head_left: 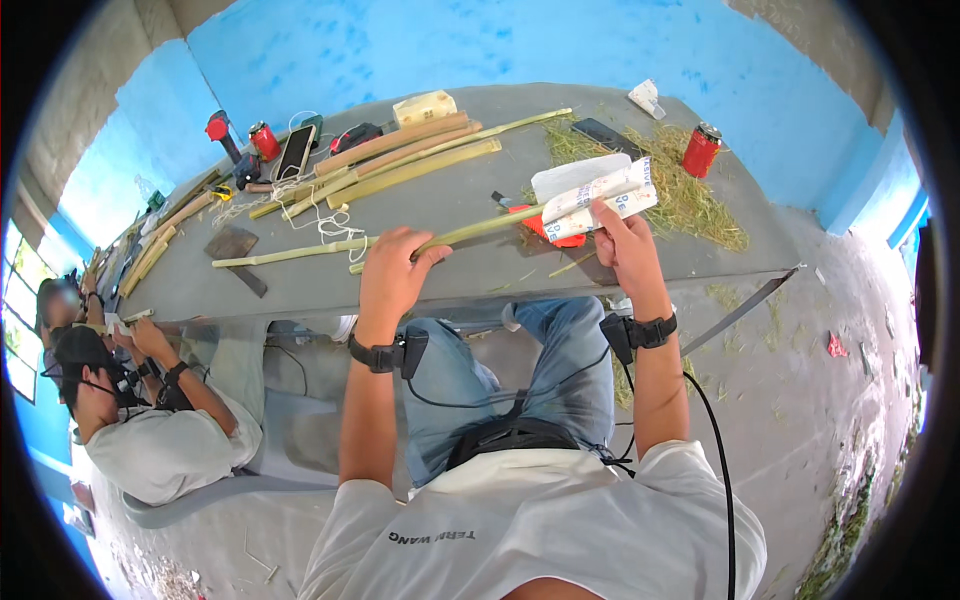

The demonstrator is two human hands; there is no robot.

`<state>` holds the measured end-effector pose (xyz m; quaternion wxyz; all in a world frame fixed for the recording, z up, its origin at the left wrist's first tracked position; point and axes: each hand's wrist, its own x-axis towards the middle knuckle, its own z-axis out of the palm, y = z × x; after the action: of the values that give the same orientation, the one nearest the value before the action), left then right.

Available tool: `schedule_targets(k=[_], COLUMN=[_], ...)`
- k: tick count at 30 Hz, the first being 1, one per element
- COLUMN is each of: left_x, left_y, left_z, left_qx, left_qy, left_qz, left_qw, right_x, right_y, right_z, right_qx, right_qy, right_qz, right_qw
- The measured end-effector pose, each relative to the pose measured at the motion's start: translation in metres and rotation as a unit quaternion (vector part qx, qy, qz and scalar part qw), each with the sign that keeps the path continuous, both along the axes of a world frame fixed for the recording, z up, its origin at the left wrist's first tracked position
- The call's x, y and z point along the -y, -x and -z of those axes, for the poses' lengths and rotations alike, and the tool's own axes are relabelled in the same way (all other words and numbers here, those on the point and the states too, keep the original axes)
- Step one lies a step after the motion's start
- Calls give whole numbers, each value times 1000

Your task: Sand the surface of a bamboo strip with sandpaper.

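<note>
A thin green-yellow bamboo stick (480, 229) slants across the near edge of the grey table. My left hand (393, 268) is closed round its left part, the thumb lying along it. At the other end, my right hand (624, 248) pinches a folded white sheet (600, 202) with printed backing, which looks like sandpaper. The sheet covers the stick's right tip. Partly hidden under them lies a red-orange object (568, 241) of unclear kind. A second bamboo stick (290, 255) with white string (335, 225) round it rests left of my left hand.
A cleaver-like blade (232, 245) lies to the left. Several bamboo pieces (400, 150), a phone (295, 152) and a red can (264, 141) sit farther back. Bamboo shavings (700, 205) and another red can (702, 151) are at right. A co-worker (165, 420) sits on my left.
</note>
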<state>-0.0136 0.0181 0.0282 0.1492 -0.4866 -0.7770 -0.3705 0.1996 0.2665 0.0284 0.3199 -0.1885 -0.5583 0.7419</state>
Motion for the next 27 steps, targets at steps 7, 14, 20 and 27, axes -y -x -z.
schedule_targets(k=[7,14,20,27], left_x=[3,0,-3,-23], left_y=[0,0,-7,0], left_z=[-3,-3,-5,-36], left_qx=[-13,2,-33,-24], left_qy=[0,1,-4,-89], left_qz=[40,33,34,86], left_qw=[999,999,999,992], right_x=[7,5,1,37], right_y=[-1,4,9,50], right_z=[-2,-7,-3,-122], right_qx=[-56,-31,-71,-305], right_qy=[-33,-34,-23,-13], right_qz=[-2,37,77,63], right_qw=[998,998,994,950])
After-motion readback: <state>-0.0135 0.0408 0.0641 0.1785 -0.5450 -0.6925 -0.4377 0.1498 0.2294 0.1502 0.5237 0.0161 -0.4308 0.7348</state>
